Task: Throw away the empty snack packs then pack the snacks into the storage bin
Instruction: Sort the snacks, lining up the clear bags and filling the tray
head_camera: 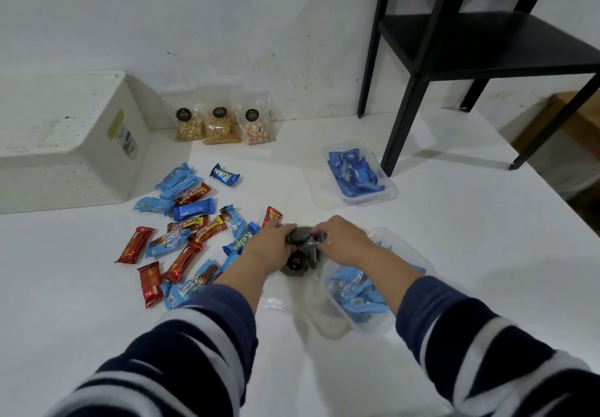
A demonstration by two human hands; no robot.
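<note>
Hiding cookie pack [300,249] behind hands [305,241].

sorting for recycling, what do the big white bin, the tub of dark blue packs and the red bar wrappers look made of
White bin: likely matte opaque plastic, with moulded dimples. Tub: clear glossy plastic; packs show through its wall. Red bar wrappers: shiny foil-like film, crinkled with bright glints; foil or metallised plastic, can't tell.
</note>
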